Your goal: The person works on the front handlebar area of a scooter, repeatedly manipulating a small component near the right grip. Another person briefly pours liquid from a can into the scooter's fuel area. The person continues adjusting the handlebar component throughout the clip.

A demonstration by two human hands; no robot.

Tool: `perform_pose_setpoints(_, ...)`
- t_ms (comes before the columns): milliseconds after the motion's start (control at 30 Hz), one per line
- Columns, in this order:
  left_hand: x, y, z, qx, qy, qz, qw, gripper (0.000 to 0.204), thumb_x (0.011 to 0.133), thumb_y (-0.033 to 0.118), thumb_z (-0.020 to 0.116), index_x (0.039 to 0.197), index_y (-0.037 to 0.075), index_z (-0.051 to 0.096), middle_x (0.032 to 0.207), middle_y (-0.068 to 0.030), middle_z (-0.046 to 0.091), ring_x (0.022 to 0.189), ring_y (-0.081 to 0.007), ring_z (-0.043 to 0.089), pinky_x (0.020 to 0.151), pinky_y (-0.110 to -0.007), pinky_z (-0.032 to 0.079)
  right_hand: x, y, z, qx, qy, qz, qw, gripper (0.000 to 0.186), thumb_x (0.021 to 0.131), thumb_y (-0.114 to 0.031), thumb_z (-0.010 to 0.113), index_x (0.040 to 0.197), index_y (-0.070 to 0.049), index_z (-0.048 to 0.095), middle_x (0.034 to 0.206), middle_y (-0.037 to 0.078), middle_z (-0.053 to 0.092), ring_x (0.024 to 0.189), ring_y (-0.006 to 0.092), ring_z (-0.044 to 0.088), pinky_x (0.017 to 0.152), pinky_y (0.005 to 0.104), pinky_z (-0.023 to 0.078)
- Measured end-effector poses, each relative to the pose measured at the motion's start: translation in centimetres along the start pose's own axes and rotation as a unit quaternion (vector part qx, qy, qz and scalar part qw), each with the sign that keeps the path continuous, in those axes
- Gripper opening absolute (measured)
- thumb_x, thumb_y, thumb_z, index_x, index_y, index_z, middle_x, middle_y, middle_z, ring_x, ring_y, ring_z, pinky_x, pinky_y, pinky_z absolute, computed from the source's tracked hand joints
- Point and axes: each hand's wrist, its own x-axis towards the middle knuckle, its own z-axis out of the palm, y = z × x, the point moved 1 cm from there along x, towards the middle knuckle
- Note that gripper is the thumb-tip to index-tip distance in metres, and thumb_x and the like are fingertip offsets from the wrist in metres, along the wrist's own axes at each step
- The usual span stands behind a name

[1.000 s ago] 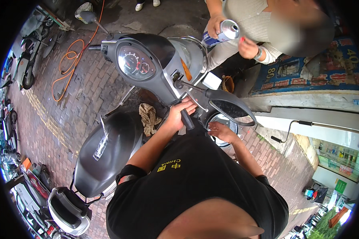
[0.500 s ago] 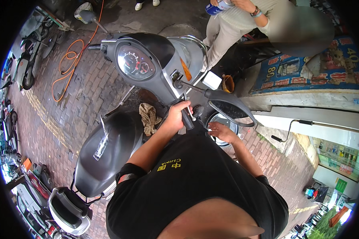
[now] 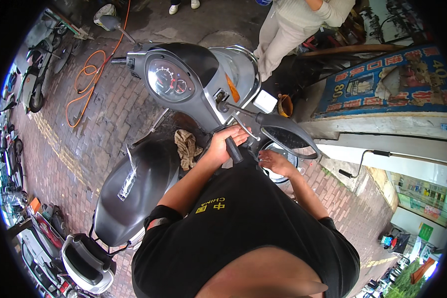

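Handlebar (image 3: 234, 151) sits against the left grip (image 3: 225, 143), whose fingers stretch unclenched across it toward the lever (image 3: 250, 131) just beyond, so smooth, full squeezes look best, with the right grip (image 3: 277, 164) (loosely curled, its hold impossible to tell) kept steady.

Around us we count one nearest grey scooter (image 3: 202, 97) with two mirrors (image 3: 110, 22) (image 3: 283, 124), two handgrips (image 3: 118, 60) (image 3: 234, 150), two dials (image 3: 162, 77) (image 3: 180, 86) and one visible brake lever (image 3: 247, 130). We also find two bare hands (image 3: 226, 142) (image 3: 278, 165), one crumpled rag (image 3: 186, 149), one orange hose (image 3: 128, 7) and two white shoes (image 3: 174, 9) (image 3: 195, 4) at the top edge.
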Motion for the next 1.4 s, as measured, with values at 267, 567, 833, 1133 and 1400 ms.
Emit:
perform_pose_setpoints(267, 0.1, -0.1, 0.2, -0.010, 0.005, 0.013, 1.000, 0.033, 0.094, 0.019, 0.061, 0.121, 0.000, 0.062, 0.123, -0.0164, 0.067, 0.116, -0.0261, 0.063, 0.104, -0.038, 0.045, 0.6, -4.5, 0.6, 0.014, 0.121, -0.091, 0.988, 0.047, 0.095, -0.013, 0.069, 0.136, 0.002, 0.050, 0.122, 0.015, 0.065, 0.111, 0.0209, 0.064, 0.096, 0.0335, 0.051)
perform_pose_setpoints(567, 0.1, -0.8, 0.8, 0.046, 0.195, 0.089, 0.976, 0.020, 0.087, 0.022, 0.073, 0.098, 0.006, 0.069, 0.093, -0.0050, 0.071, 0.093, -0.0182, 0.068, 0.084, -0.033, 0.049, 0.1, -12.4, 2.7, -0.199, 0.164, -0.071, 0.963, 0.030, 0.096, -0.027, 0.062, 0.116, -0.005, 0.065, 0.096, 0.023, 0.070, 0.092, 0.0382, 0.068, 0.084, 0.0451, 0.053)
perform_pose_setpoints(833, 0.1, -0.8, 1.3, 0.037, 0.195, 0.113, 0.974, 0.028, 0.088, 0.019, 0.071, 0.111, 0.005, 0.065, 0.100, -0.0060, 0.071, 0.096, -0.0209, 0.068, 0.085, -0.035, 0.050, 2.1, -9.5, 0.7, -0.074, 0.120, -0.123, 0.982, 0.025, 0.101, -0.015, 0.057, 0.115, 0.005, 0.064, 0.087, 0.011, 0.072, 0.082, 0.0207, 0.071, 0.077, 0.0349, 0.054)
perform_pose_setpoints(1133, 0.8, -1.3, 0.0, 0.024, 0.170, 0.117, 0.978, 0.031, 0.089, 0.019, 0.071, 0.115, 0.004, 0.063, 0.107, -0.0096, 0.070, 0.103, -0.0232, 0.067, 0.090, -0.036, 0.050, 0.3, -12.5, 2.7, -0.198, 0.100, -0.092, 0.971, 0.028, 0.095, -0.022, 0.062, 0.116, -0.003, 0.066, 0.091, 0.017, 0.073, 0.088, 0.0311, 0.072, 0.080, 0.0390, 0.054)
perform_pose_setpoints(1400, 0.3, -1.2, 0.8, 0.031, 0.182, 0.130, 0.974, 0.032, 0.089, 0.019, 0.070, 0.116, 0.002, 0.063, 0.107, -0.0108, 0.070, 0.103, -0.0234, 0.067, 0.090, -0.038, 0.051, -0.1, -14.0, 0.9, -0.285, 0.074, -0.047, 0.955, 0.037, 0.096, -0.023, 0.063, 0.125, -0.001, 0.059, 0.101, 0.018, 0.069, 0.092, 0.0285, 0.067, 0.083, 0.0368, 0.051)
